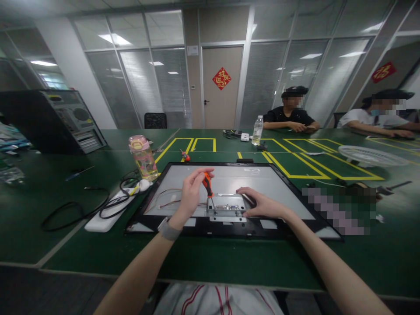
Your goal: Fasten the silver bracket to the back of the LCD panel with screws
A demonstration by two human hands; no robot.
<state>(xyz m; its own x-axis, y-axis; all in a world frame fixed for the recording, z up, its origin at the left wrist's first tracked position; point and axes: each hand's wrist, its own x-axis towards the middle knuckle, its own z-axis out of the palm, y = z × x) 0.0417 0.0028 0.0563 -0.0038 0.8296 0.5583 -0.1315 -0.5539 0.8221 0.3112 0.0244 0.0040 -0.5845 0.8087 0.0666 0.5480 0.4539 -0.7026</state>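
Left hand (192, 190) is pinching an orange-and-black screwdriver (207, 184) over a silver metal box (226, 201); right hand (262, 204), spread, is spanning its right end; tool tilt may be inviting slippage.

Screwdriver (208, 187) at metal bracket (230, 201), on display panel (236, 178).
Orange-and-black handle tilted, tip down; bracket silvery; panel flat, grey, black-framed.

A red diamond sign (222, 78) on the far door (213, 107) reads 招财进宝; a red sign (383, 72) at far right reads 福. The white label (251, 169) on the screen panel (275, 188) is illegible.
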